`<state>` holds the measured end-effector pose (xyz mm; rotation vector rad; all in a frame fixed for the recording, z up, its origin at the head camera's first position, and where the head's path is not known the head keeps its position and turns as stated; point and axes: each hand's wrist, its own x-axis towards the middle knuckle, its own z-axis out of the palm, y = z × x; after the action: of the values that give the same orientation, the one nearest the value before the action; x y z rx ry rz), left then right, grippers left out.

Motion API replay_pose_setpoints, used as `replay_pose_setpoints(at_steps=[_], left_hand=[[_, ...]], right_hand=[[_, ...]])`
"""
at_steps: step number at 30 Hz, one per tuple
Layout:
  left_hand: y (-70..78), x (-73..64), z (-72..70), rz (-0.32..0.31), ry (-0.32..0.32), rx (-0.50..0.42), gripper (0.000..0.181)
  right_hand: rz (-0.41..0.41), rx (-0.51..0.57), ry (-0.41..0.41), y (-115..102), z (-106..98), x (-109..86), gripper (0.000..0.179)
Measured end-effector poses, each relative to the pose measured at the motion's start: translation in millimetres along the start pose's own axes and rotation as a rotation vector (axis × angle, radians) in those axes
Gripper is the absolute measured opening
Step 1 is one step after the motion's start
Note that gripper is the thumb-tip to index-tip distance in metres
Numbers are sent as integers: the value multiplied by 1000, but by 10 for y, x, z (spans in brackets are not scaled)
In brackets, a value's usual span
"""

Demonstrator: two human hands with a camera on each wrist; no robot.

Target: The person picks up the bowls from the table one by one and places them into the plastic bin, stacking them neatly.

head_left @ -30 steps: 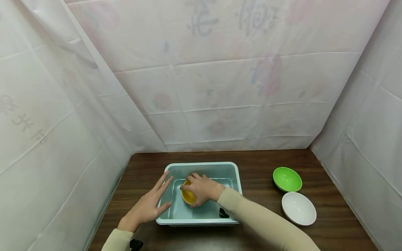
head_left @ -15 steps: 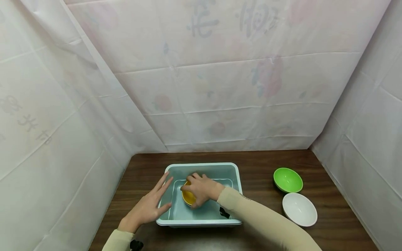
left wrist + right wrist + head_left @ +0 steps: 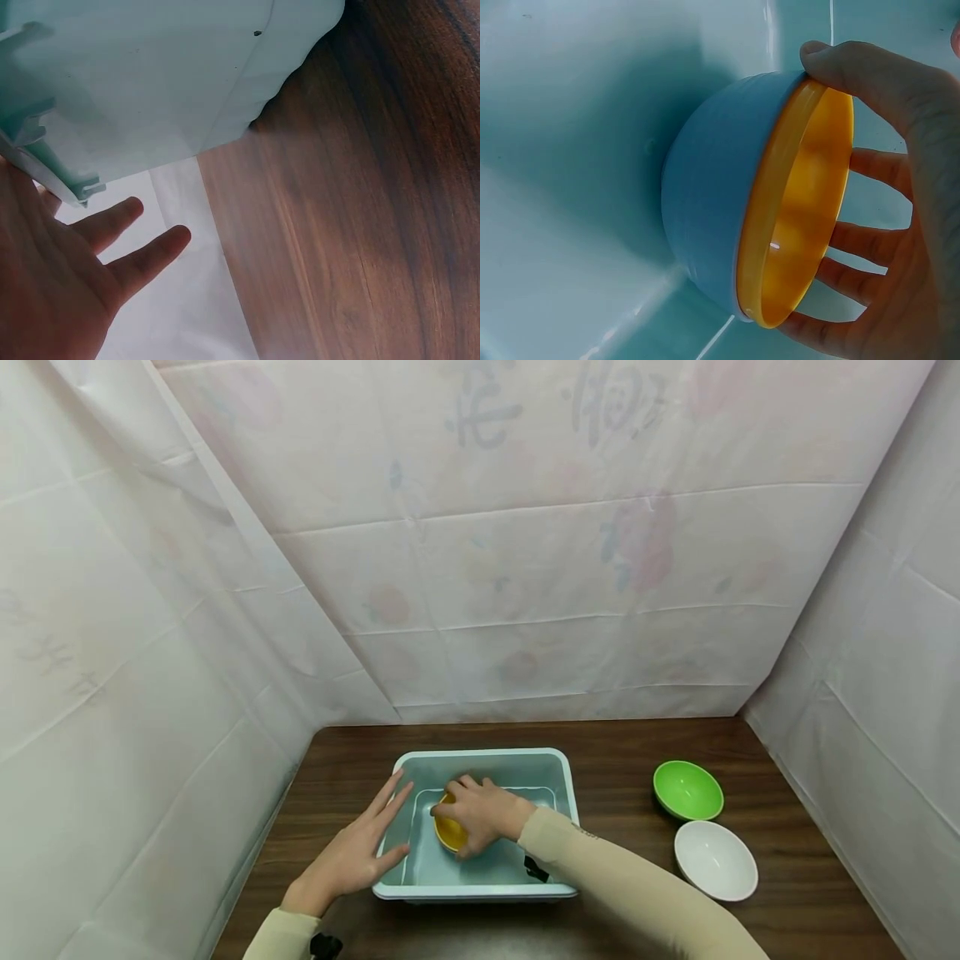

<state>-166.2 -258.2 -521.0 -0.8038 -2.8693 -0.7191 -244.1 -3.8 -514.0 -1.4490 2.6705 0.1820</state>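
A light blue-green plastic basin (image 3: 480,891) stands on the table. Inside it, my right hand (image 3: 483,814) holds a yellow bowl (image 3: 447,835) by the rim, thumb on one side and fingers across the other. The right wrist view shows this yellow bowl (image 3: 810,202) nested in a blue bowl (image 3: 712,195), both low in the basin. My left hand (image 3: 348,860) is at the basin's left side with its fingers spread and straight; in the left wrist view the basin's rim lies against that hand (image 3: 52,277).
A green bowl (image 3: 687,790) and a white bowl (image 3: 716,860) sit close together on the right of the dark wooden table (image 3: 615,777). White printed sheeting (image 3: 525,568) encloses the table at the back and both sides.
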Motion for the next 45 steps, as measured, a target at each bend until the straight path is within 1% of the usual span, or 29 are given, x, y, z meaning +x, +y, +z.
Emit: replay_pose_setpoints(at_steps=[12, 24, 33, 37, 45], left_hand=[[7, -3, 2, -8, 1, 4, 79], [7, -4, -10, -3, 2, 15, 80], [4, 4, -22, -10, -4, 15, 80], [3, 4, -21, -4, -2, 15, 80], [6, -4, -27, 7, -1, 11, 79]], right_hand=[[8, 19, -1, 6, 18, -4, 77], [18, 18, -33, -16, -11, -1, 80], [7, 23, -7, -11, -72, -9, 79], [16, 30, -3, 0, -103, -15, 78], [22, 58, 12, 37, -258, -68, 79]])
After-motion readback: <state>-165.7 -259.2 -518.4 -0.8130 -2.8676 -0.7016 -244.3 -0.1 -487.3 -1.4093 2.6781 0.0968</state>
